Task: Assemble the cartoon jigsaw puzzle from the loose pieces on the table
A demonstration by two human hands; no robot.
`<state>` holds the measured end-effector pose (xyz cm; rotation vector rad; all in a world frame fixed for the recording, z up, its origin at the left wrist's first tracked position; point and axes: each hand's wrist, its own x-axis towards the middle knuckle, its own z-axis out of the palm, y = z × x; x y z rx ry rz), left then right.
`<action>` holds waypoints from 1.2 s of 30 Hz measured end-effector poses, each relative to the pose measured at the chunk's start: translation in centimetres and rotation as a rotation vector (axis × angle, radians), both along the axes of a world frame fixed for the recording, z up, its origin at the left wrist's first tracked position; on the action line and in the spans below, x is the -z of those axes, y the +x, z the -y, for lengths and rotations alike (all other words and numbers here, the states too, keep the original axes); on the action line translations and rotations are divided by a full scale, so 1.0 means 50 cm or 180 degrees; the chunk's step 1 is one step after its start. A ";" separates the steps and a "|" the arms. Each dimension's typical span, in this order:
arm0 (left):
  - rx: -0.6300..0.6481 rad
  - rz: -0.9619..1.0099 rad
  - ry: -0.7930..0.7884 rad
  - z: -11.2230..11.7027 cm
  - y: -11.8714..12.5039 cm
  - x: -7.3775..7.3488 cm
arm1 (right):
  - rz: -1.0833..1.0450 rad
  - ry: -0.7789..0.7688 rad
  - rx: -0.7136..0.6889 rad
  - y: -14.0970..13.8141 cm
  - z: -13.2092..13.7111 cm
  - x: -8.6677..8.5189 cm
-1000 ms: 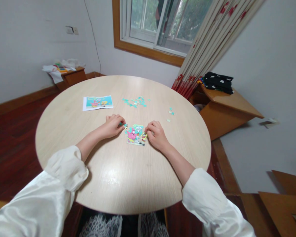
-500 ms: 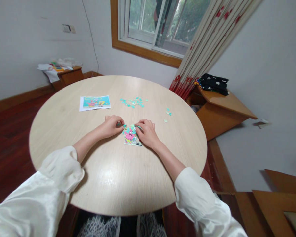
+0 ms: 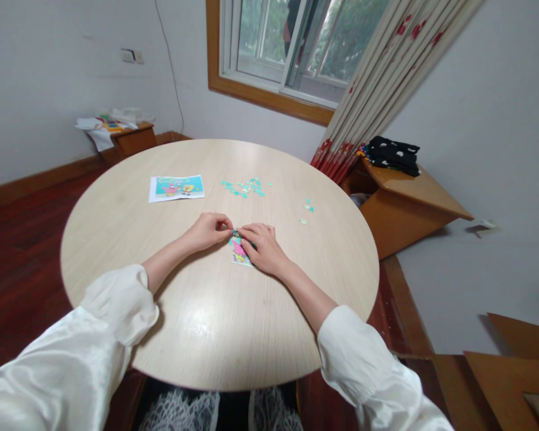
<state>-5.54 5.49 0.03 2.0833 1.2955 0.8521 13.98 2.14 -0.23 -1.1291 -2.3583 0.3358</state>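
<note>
A partly joined jigsaw puzzle (image 3: 239, 247) with a pink cartoon figure lies on the round table between my hands. At its upper left edge, my left hand (image 3: 210, 231) pinches a small puzzle piece (image 3: 235, 231) between thumb and fingertips; the fingers partly cover it. My right hand (image 3: 261, 246) rests across the puzzle's right side and hides much of it. Its fingers stretch left along the top edge, fingertips close to the pinched piece, with the thumb apart on the pink figure.
Loose turquoise puzzle pieces (image 3: 245, 188) lie scattered beyond my hands. Several more pieces (image 3: 308, 207) sit farther right. A printed reference picture (image 3: 177, 188) lies at the left on the wooden table (image 3: 197, 335). Small cabinets (image 3: 399, 215) stand near the walls.
My right hand has shifted from the puzzle's right edge leftward over its surface, covering more of it. My left hand keeps its pinch at the upper left. The view has moved slightly.
</note>
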 end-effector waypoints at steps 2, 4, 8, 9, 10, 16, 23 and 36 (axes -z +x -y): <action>0.0003 0.0229 -0.0103 -0.001 0.000 -0.004 | -0.0032 -0.0008 -0.0014 0.000 0.000 -0.002; 0.0014 0.0423 -0.0187 -0.001 0.001 -0.010 | -0.0154 -0.0032 -0.0010 0.000 0.000 -0.005; 0.0051 0.0871 -0.0375 0.007 0.016 -0.021 | -0.0673 -0.0018 0.0222 0.002 -0.001 -0.011; 0.0050 0.0992 -0.0413 0.011 0.023 -0.021 | -0.0820 0.0000 0.0293 0.003 -0.002 -0.012; 0.0032 0.1110 -0.0434 0.016 0.031 -0.021 | -0.0965 0.0001 0.0338 0.004 -0.003 -0.012; -0.0036 0.1325 -0.0581 0.035 0.066 -0.014 | -0.1654 -0.0783 0.0238 0.018 -0.015 -0.007; 0.0324 0.0424 -0.0282 0.031 0.043 -0.008 | -0.1622 -0.1809 0.0100 0.057 -0.020 -0.022; 0.0988 -0.0157 0.0061 0.033 0.037 -0.003 | -0.1580 -0.2467 0.0150 0.067 -0.010 -0.034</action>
